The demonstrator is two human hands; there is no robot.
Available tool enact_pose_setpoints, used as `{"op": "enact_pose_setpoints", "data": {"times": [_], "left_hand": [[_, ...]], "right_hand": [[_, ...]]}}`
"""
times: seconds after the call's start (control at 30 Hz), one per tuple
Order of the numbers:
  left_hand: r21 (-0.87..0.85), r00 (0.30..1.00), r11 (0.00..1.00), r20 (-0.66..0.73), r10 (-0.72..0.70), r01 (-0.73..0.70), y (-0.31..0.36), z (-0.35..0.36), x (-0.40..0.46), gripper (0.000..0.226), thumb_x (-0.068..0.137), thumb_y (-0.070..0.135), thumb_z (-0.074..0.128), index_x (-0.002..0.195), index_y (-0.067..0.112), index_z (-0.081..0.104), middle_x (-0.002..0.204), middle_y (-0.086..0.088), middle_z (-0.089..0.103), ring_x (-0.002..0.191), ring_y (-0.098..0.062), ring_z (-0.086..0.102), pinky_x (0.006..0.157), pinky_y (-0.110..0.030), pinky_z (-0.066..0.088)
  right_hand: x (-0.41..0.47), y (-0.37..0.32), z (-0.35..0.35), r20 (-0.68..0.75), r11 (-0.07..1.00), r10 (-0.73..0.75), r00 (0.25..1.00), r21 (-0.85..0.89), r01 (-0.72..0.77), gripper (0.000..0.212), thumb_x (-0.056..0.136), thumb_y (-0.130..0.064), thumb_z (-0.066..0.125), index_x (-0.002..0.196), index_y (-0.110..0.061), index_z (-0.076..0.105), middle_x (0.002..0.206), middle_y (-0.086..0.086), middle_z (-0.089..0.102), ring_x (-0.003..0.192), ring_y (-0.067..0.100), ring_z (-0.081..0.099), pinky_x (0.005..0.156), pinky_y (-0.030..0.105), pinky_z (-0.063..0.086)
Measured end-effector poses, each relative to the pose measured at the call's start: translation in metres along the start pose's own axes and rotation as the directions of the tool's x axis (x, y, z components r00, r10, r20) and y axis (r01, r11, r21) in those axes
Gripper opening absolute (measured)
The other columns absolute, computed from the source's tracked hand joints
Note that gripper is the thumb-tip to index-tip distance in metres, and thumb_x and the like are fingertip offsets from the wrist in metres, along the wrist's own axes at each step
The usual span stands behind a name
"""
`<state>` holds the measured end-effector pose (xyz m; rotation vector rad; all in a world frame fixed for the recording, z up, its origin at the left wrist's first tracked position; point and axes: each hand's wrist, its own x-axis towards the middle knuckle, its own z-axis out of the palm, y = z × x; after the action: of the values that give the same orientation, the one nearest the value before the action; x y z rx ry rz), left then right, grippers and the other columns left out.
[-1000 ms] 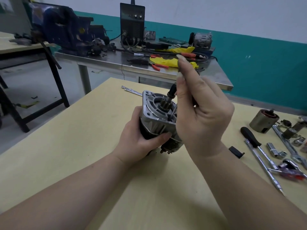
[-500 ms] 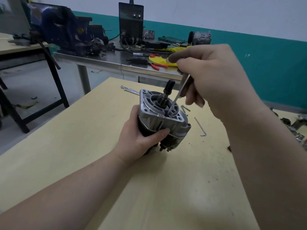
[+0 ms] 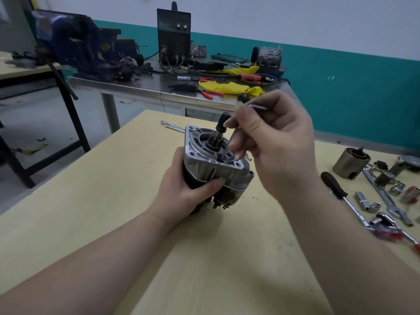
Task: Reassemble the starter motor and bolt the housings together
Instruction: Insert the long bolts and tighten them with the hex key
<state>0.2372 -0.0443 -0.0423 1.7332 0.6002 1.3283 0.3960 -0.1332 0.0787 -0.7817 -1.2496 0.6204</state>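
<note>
your left hand (image 3: 181,196) wraps round the dark body of the starter motor (image 3: 216,164), thumb across the front just under the silver flange, and holds it upright on the pale wooden worktop (image 3: 113,212) with the flange end facing up. the pinion gear (image 3: 216,139) and its black-tipped shaft stand out of the middle of the flange.

your right hand (image 3: 272,142) sits above and just right of the motor, fingers curled in a pinching grip on a thin metal tool (image 3: 231,139). its shaft slants down into the recess of the flange beside the pinion. the hand is blurred, so you cannot tell what kind of tool it is.

to your right on the same worktop lie a black-handled driver (image 3: 334,185), a few sockets (image 3: 366,201), a ratchet wrench (image 3: 384,194) and a squat cylindrical housing (image 3: 350,163). a slim extension bar (image 3: 172,128) lies behind the motor near the far edge.

farther back, a steel bench (image 3: 141,87) carries a blue vise (image 3: 77,51), a black welding machine (image 3: 173,35), yellow rags (image 3: 229,87) and red-handled pliers (image 3: 210,93).
</note>
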Motion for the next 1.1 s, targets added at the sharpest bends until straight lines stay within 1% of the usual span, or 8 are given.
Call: {"op": "enact_pose_setpoints", "data": {"times": [0.13,0.3,0.43,0.53,0.7,0.87,0.97,1.1], "left_hand": [[0.031,1.0,0.999,0.001,0.012,-0.012,0.0,0.0,0.001,0.064,0.074,0.056,0.092,0.126,0.062,0.054,0.129,0.023,0.073,0.12,0.0,0.069,0.09,-0.012,0.054],[0.02,1.0,1.0,0.005,0.002,-0.002,-0.001,-0.001,0.0,0.065,0.074,0.052,0.091,0.127,0.057,0.054,0.129,0.021,0.073,0.121,-0.001,0.069,0.09,-0.013,0.054],[0.041,1.0,0.999,-0.001,-0.022,0.022,0.0,0.003,0.0,0.063,0.074,0.054,0.091,0.121,0.067,0.052,0.124,0.027,0.073,0.112,0.005,0.071,0.081,-0.009,0.055],[0.0,0.999,1.0,-0.043,-0.01,0.01,-0.002,0.002,-0.001,0.064,0.073,0.06,0.093,0.124,0.065,0.054,0.126,0.022,0.075,0.114,0.0,0.072,0.084,-0.012,0.056],[0.017,1.0,1.0,-0.007,-0.02,0.02,-0.003,0.003,-0.001,0.065,0.074,0.056,0.093,0.125,0.064,0.053,0.128,0.024,0.073,0.118,0.001,0.07,0.086,-0.011,0.055],[0.0,1.0,1.0,0.007,-0.008,0.008,-0.006,0.002,0.0,0.069,0.075,0.059,0.092,0.132,0.048,0.055,0.131,0.017,0.074,0.122,-0.005,0.07,0.09,-0.015,0.056],[-0.001,1.0,1.0,-0.005,-0.006,0.006,-0.004,0.003,-0.001,0.069,0.074,0.067,0.091,0.13,0.051,0.055,0.131,0.017,0.074,0.123,-0.004,0.069,0.091,-0.013,0.055],[0.022,1.0,1.0,-0.007,0.011,-0.011,-0.002,0.004,-0.001,0.062,0.076,0.055,0.092,0.125,0.061,0.054,0.128,0.023,0.073,0.12,0.002,0.069,0.09,-0.009,0.053]], "right_hand": [[-0.016,0.022,0.023,-0.187,0.886,-0.392,0.901,-0.342,0.315,0.014,0.097,-0.005,0.075,0.101,-0.015,0.066,0.077,0.011,0.071,0.055,0.027,0.068,0.05,0.039,0.056],[0.004,0.009,0.01,-0.004,0.928,-0.24,0.971,-0.294,0.228,0.031,0.102,-0.006,0.067,0.132,-0.009,0.071,0.076,0.012,0.073,0.049,0.019,0.057,0.047,0.028,0.048],[0.01,0.0,0.009,0.227,0.427,-0.466,0.855,-0.789,0.442,0.036,0.104,-0.003,0.058,0.14,-0.005,0.065,0.075,0.005,0.07,0.059,0.02,0.057,0.056,0.038,0.051],[0.018,-0.025,0.02,0.305,0.252,-0.197,0.932,-0.903,0.349,0.041,0.108,-0.03,0.056,0.147,-0.019,0.062,0.079,-0.005,0.069,0.061,0.009,0.056,0.058,0.034,0.05],[0.049,-0.078,0.007,0.374,0.285,0.193,0.907,-0.906,0.313,0.052,0.11,-0.043,0.05,0.081,-0.006,0.069,0.065,0.012,0.065,0.056,0.028,0.056,0.054,0.041,0.046],[0.059,-0.064,0.012,0.247,0.606,0.304,0.92,-0.795,0.013,0.03,0.108,-0.012,0.051,0.127,-0.023,0.072,0.05,-0.016,0.06,0.041,0.005,0.049,0.045,0.019,0.039],[0.053,-0.049,0.001,0.12,0.829,0.41,0.904,-0.462,-0.315,0.023,0.106,-0.028,0.064,0.1,-0.01,0.077,0.052,0.008,0.056,0.04,0.019,0.039,0.043,0.027,0.027],[0.027,-0.032,-0.018,0.307,0.946,0.291,0.906,-0.231,-0.225,0.024,0.09,-0.038,0.075,0.102,-0.017,0.076,0.061,0.01,0.062,0.043,0.018,0.049,0.04,0.023,0.034]]}}
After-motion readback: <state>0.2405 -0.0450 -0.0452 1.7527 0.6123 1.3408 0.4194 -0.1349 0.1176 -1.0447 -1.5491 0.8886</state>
